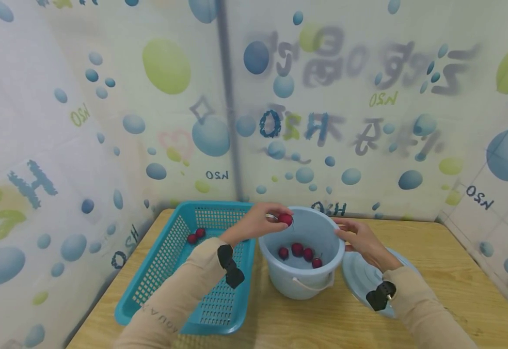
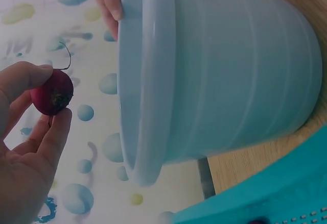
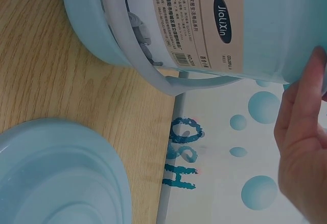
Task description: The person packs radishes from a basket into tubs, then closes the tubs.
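A red radish (image 1: 285,219) with a thin root is pinched between the thumb and fingers of my left hand (image 1: 258,224), above the left side of the bucket's mouth. In the left wrist view the same radish (image 2: 53,92) is apart from the rim. Several radishes (image 1: 297,249) lie on the floor of the light blue bucket (image 1: 299,283). My right hand (image 1: 363,241) grips the bucket's right rim. The right wrist view shows its fingers (image 3: 306,96) at the upper wall, partly cut off by the frame edge.
Left of the bucket stands a teal perforated basket (image 1: 242,300) with two radishes (image 1: 196,236) inside. A light blue lid (image 1: 358,276) lies on the wooden table (image 1: 450,286), partly under my right forearm. The bucket's handle (image 1: 312,287) hangs down in front. A patterned curtain (image 1: 345,145) closes off the back.
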`<action>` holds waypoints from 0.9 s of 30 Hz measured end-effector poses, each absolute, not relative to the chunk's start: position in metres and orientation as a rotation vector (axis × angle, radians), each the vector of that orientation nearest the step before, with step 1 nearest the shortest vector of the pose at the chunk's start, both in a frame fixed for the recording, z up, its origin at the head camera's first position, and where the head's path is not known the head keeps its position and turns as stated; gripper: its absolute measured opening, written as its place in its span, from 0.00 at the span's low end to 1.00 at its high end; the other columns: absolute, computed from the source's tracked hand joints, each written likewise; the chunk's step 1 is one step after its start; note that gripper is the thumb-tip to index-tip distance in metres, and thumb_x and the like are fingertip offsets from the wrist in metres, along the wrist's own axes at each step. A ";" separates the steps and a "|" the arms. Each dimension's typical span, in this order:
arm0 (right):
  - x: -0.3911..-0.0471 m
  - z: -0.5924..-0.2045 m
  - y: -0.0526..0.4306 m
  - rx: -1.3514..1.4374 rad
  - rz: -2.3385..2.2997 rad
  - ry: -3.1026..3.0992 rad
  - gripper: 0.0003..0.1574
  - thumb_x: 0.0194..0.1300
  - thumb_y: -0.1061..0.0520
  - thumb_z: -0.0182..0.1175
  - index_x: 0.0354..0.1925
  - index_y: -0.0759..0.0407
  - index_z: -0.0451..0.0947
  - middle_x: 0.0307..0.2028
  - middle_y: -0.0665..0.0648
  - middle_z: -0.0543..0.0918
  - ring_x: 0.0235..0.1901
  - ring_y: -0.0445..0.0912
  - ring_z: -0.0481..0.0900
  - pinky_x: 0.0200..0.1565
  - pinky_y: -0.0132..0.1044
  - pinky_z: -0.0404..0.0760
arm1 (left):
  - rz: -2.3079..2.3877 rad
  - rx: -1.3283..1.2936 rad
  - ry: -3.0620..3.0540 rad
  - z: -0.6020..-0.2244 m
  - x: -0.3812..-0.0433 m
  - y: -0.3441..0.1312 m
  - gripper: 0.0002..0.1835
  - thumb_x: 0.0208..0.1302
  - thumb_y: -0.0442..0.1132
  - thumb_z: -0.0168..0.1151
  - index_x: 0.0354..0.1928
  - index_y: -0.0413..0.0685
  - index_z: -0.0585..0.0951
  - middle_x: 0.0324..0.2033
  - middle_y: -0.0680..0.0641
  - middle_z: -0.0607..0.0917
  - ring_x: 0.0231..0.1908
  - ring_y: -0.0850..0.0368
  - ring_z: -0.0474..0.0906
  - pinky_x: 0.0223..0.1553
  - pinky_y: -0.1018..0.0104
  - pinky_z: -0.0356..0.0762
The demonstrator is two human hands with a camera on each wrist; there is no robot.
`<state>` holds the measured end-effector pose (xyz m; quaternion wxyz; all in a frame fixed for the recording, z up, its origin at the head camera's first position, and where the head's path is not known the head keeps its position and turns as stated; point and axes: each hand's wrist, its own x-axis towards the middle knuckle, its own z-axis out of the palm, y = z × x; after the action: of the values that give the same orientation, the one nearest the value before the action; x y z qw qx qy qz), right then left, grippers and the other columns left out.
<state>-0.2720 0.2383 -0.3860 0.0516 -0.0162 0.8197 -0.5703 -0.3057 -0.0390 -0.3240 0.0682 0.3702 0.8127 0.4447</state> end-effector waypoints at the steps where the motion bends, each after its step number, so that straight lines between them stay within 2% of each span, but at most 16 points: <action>1: -0.272 -0.386 0.238 -0.051 -1.737 2.492 0.30 0.63 0.52 0.53 0.60 0.62 0.61 0.51 0.68 0.70 0.43 0.54 0.75 0.39 0.44 0.79 | 1.333 1.119 2.452 -0.324 -0.306 -0.037 0.15 0.54 0.32 0.61 0.46 0.43 0.79 0.41 0.48 0.80 0.40 0.57 0.76 0.42 0.71 0.75; 10: -0.271 -0.385 0.237 -0.066 -1.745 2.486 0.30 0.63 0.53 0.53 0.60 0.63 0.61 0.50 0.68 0.71 0.42 0.52 0.75 0.39 0.43 0.79 | 1.255 1.139 2.467 -0.334 -0.308 -0.021 0.15 0.55 0.33 0.61 0.46 0.42 0.79 0.40 0.48 0.81 0.40 0.58 0.75 0.42 0.72 0.75; 17: -0.270 -0.385 0.236 -0.048 -1.739 2.487 0.30 0.63 0.52 0.53 0.60 0.62 0.61 0.50 0.67 0.71 0.42 0.51 0.75 0.39 0.43 0.79 | 1.201 1.080 2.505 -0.341 -0.306 -0.012 0.16 0.55 0.31 0.60 0.48 0.42 0.77 0.42 0.49 0.80 0.43 0.58 0.73 0.47 0.69 0.72; 24: -0.271 -0.387 0.238 -0.074 -1.749 2.484 0.30 0.63 0.53 0.53 0.60 0.63 0.61 0.49 0.68 0.71 0.42 0.52 0.75 0.39 0.44 0.79 | 1.190 1.072 2.532 -0.345 -0.305 -0.009 0.16 0.54 0.31 0.60 0.47 0.42 0.78 0.42 0.50 0.79 0.43 0.59 0.74 0.46 0.71 0.72; 27: -0.272 -0.387 0.238 -0.078 -1.747 2.493 0.30 0.63 0.53 0.53 0.60 0.63 0.61 0.49 0.68 0.71 0.42 0.52 0.75 0.39 0.44 0.79 | 1.209 1.047 2.536 -0.347 -0.306 -0.008 0.16 0.54 0.30 0.60 0.48 0.43 0.78 0.44 0.49 0.79 0.45 0.56 0.74 0.48 0.68 0.72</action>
<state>-0.2716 0.2385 -0.3873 0.0483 -0.0257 0.8177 -0.5730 -0.3056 -0.0085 -0.3468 0.0719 0.3483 0.8437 0.4022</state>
